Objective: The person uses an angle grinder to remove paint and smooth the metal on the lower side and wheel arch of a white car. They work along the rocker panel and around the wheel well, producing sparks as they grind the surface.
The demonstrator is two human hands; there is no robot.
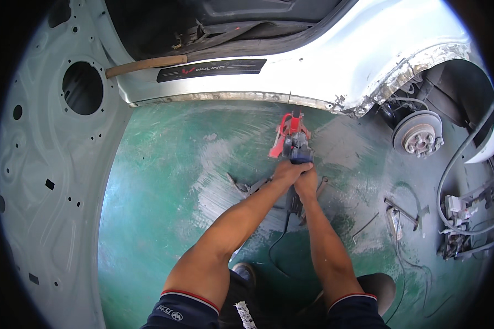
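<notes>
Both my hands are closed round a dark corded power tool (297, 147) that looks like an angle grinder. My left hand (288, 172) grips it near its front, and my right hand (306, 182) wraps it just behind and to the right. The tool's rear end and black cord (280, 239) hang down between my forearms. Its head points away from me at the lower edge of the white car sill (225, 90); I cannot tell whether it touches. A thin dark line crosses the sill edge there. A red stand (280, 141) is at the tool head, partly hidden behind it.
An opened car door panel (55, 159) fills the left. At the right are a bare wheel arch with a brake disc (417, 133), a grey hose (442, 181) and loose car parts (461, 214). A hammer-like tool (403, 213) and cables lie on the scuffed green floor (159, 181).
</notes>
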